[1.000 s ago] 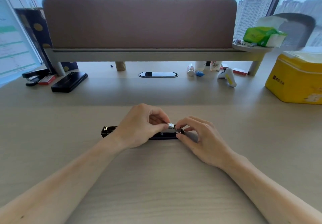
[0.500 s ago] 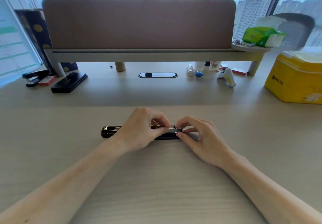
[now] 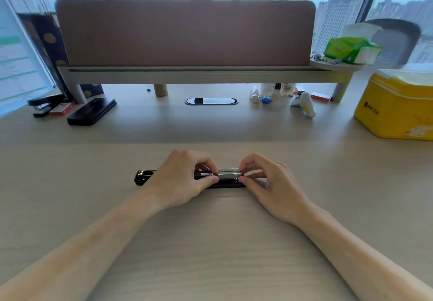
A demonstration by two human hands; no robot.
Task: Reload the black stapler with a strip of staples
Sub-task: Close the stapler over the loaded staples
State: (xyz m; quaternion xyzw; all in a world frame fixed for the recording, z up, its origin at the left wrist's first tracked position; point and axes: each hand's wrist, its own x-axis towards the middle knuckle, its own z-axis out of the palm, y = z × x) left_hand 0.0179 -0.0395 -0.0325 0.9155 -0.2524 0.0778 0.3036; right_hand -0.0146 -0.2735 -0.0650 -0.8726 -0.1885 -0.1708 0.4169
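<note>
The left hand (image 3: pixel 185 179) and right hand (image 3: pixel 267 181) are pinching a silvery metal staple strip (image 3: pixel 228 174) into the opened black stapler (image 3: pixel 144 177); seating it flat, then closing, likely comes next.

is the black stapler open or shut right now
Open: the black stapler lies flat, its metal staple channel exposed between the left hand and right hand.

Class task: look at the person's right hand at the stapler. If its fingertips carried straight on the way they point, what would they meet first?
The right hand points leftward, so first the silver staple strip on the black stapler, then likely the left hand.
</note>
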